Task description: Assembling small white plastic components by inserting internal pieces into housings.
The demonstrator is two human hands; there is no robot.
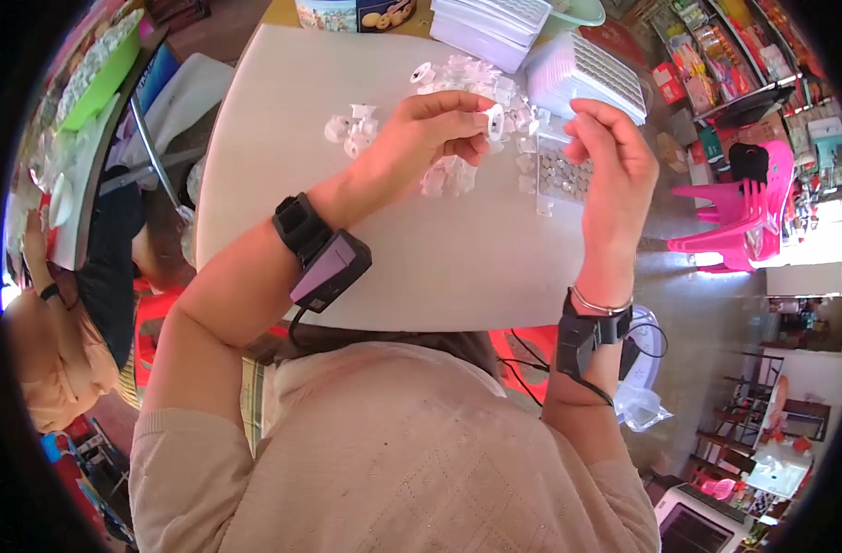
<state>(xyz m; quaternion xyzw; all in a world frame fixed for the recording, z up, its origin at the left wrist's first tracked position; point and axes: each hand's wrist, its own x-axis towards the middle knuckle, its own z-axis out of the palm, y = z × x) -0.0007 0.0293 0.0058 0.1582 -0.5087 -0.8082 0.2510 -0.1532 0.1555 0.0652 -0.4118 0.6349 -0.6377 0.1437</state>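
Observation:
My left hand (439, 131) is closed, with a small white plastic part (496, 122) pinched between thumb and index finger above the table. To its right my right hand (616, 157) is raised, thumb and fingers drawn together; anything between the fingertips is too small to make out. Below and beside the right hand lies a shallow clear tray (552, 191) with rows of small round pieces, partly hidden by that hand. Beyond my left hand spreads a heap of small white and clear plastic parts (458, 76). Smaller clusters lie to its left (357, 130) and just under it (449, 177).
On the white table (393, 267), stacked white trays (587, 74) and another stack (488, 29) stand at the far right. A tin (356, 14) is at the far edge. At left a person sits by another table with a green basin (103, 78). Pink chairs (748, 207) stand right.

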